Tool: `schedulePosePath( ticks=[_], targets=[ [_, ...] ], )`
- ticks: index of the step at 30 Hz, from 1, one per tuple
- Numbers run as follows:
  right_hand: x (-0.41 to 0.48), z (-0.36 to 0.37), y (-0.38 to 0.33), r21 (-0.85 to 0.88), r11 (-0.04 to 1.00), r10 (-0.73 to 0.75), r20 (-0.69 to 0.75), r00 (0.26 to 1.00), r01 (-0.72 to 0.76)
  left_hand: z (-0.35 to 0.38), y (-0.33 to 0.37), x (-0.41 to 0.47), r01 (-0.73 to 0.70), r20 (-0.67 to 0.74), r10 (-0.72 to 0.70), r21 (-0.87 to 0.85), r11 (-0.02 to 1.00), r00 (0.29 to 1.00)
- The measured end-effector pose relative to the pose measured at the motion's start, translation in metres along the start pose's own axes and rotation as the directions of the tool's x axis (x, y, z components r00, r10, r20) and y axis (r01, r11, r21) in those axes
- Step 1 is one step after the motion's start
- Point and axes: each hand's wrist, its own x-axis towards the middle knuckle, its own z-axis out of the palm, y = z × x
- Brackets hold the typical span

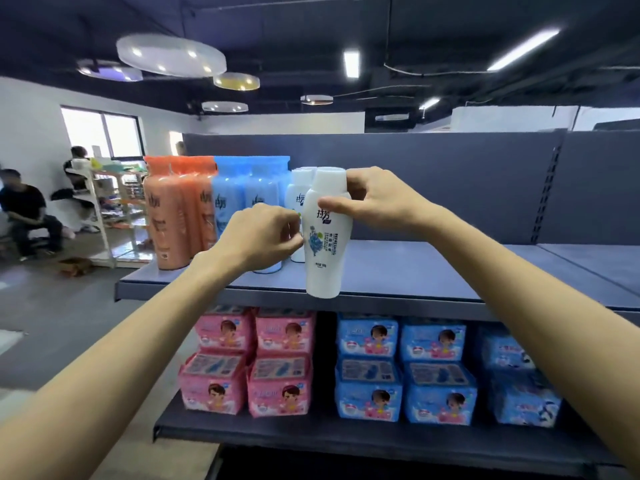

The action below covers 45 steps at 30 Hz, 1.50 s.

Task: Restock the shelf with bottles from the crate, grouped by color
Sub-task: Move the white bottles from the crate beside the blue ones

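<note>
White bottle (323, 233) is held upright over the near edge of the top shelf (398, 271), pinched below its cap by the right hand (377, 199). The left hand (259, 237) has its fingers curled at the bottle's left side; their grip cannot be told

Hidden behind the left hand (258, 233): lower parts of the blue bottles (239, 195) and of the shelved white bottle (294, 197). Behind the held white bottle (325, 251): fingertips of the right hand (377, 202). Unclear whether left fingertips touch that bottle. Blurred: far-right blue packs (519, 386). Cut by the right edge: the shelf (433, 268).
</note>
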Motion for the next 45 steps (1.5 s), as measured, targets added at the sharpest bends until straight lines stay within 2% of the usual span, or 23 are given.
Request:
schedulePosePath(
  ticks=[13,19,21,23,26,30,45],
  targets=[
    [0.043,0.015,0.019,-0.097,0.995,-0.002,0.027,1.000,0.004,0.006,-0.013,0.017,0.093,0.006,-0.094,0.095,0.991,0.996],
    [0.057,0.041,0.035,-0.039,0.995,0.097,-0.012,0.995,-0.097,0.015,-0.012,0.009,0.112,0.058,-0.119,0.108,0.988,0.991],
    [0.054,0.040,0.037,0.008,0.992,0.128,0.021,0.991,-0.129,0.017,-0.014,0.005,0.114,0.061,-0.120,0.103,0.988,0.991],
    [0.045,0.041,0.041,0.028,0.987,0.156,0.114,0.981,-0.161,0.021,-0.017,0.001,0.115,0.069,-0.122,0.093,0.989,0.990],
    [0.029,0.055,0.051,-0.004,0.974,0.223,0.166,0.961,-0.225,0.026,-0.023,-0.003,0.120,0.082,-0.126,0.079,0.990,0.989],
    [0.019,0.081,0.059,-0.061,0.960,0.279,0.132,0.951,-0.273,0.035,-0.031,-0.005,0.124,0.098,-0.128,0.050,0.991,0.987],
    [0.046,0.122,0.060,-0.041,0.921,0.385,-0.065,0.920,-0.388,0.050,-0.065,0.005,0.045,0.084,-0.043,-0.021,0.999,0.995]
  ],
)
